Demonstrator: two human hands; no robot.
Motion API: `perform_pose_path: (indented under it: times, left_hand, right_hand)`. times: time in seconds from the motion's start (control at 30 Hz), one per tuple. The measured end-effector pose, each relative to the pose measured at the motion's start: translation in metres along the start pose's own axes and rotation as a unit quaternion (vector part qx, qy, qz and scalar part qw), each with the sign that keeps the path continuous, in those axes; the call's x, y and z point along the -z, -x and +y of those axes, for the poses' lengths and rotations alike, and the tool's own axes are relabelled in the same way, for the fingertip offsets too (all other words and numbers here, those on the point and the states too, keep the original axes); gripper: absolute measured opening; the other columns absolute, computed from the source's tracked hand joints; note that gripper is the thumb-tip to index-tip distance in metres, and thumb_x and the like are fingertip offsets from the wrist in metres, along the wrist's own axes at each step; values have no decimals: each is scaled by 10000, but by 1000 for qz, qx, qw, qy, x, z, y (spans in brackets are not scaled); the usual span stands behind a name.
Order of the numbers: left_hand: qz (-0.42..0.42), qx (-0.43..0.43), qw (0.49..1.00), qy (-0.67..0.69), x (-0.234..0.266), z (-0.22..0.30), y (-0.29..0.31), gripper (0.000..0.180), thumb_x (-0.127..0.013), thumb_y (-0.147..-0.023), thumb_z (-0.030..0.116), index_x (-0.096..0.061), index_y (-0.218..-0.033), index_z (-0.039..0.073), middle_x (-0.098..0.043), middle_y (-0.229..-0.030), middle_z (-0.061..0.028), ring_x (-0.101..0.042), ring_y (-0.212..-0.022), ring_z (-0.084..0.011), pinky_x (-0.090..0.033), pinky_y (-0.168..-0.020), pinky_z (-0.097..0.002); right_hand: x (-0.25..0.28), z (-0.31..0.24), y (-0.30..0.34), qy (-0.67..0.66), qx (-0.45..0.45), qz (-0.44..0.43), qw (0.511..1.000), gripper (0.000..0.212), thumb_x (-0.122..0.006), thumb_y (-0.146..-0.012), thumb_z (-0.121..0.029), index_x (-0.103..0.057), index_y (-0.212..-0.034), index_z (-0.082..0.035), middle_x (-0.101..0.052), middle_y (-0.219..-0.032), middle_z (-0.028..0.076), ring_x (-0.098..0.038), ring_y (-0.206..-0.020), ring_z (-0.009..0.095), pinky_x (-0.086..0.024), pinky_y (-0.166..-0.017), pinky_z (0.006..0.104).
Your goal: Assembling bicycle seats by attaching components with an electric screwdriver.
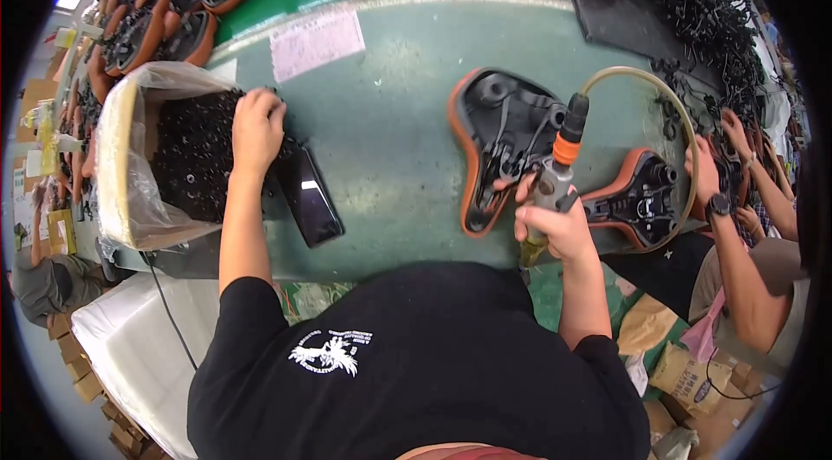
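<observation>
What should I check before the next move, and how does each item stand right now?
1. Power tool held in the right grip: ok.
2. Left grip at the small black parts: ok.
3. Single part held in the left grip: cannot tell.
4. Nearest saddle lying underside up: ok.
5. Bench clear beside the bin: not ok, phone lies there.
6. Hose free of the second saddle: cannot tell from this one view.

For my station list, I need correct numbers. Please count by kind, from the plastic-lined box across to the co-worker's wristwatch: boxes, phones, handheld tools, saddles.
Plastic-lined box: 1
Black phone: 1
Handheld tool, in the right hand: 1
Saddles, larger-looking one and smaller-looking one: 2
Total: 5
</observation>
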State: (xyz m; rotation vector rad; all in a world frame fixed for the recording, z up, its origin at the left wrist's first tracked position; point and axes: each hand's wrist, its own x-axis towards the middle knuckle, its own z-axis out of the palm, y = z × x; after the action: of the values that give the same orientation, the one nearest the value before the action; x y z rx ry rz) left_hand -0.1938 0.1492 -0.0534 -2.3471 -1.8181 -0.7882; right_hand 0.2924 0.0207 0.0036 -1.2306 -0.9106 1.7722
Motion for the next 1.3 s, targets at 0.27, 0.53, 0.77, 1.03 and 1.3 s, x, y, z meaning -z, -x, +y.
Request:
perform_pose_path:
  times: [0.27,0.53,0.77,1.03,1.3]
  left_hand:
    - [-116,190,657,720,13,162,23,186,-638,-1069,65,-640,-1241,-7,-732,-1011,-112,-702,-830,-177,-577,-806,-319]
    - [-198,144,283,927,4,267,57,240,-700,-1026,47,-723,-1235,-69,-714,-1086,-171,-737,-870,-245,-619,-791,-371]
    - [-179,74,456,869,-8,260,51,215,-732,-963,-58,-756,-1176,-73,-694,-1143,-180,-752,-920,-250,-639,-818,-359]
    - [-195,54,497,844,-9,260,43,198,-734,-968,-39,-756,-1160,-79,-695,-1115,-182,-758,-880,-243,-643,-768,-334]
    - [-91,-171,710,677,-12,258,16,419,-759,-1006,261,-707,-1255,-73,-736,-1142,-196,-731,-999,-322,-584,-889,-441]
  right_hand:
    - [-19,-60,51,-13,242,15,970,317,-683,-854,41,-551,-1134,-28,-676,-1280,304,-681,-685,185,-579,-698,374]
    - [-58,-97,37,-2,496,-212,842,264,-631,-971,-76,-496,-1195,-114,-616,-1130,89,-687,-769,172,-586,-742,381]
    - [-57,-90,43,33,504,-176,845,304,-605,-978,-52,-456,-1237,-105,-584,-1142,120,-686,-766,196,-585,-766,401]
    - [-48,-83,39,21,511,-144,847,380,-584,-1000,-89,-440,-1351,-112,-578,-1181,152,-700,-780,212,-584,-802,425]
    - [-39,-90,37,38,528,-242,813,340,-737,-1013,-207,-498,-1231,-102,-651,-1176,148,-722,-809,208,-618,-759,390]
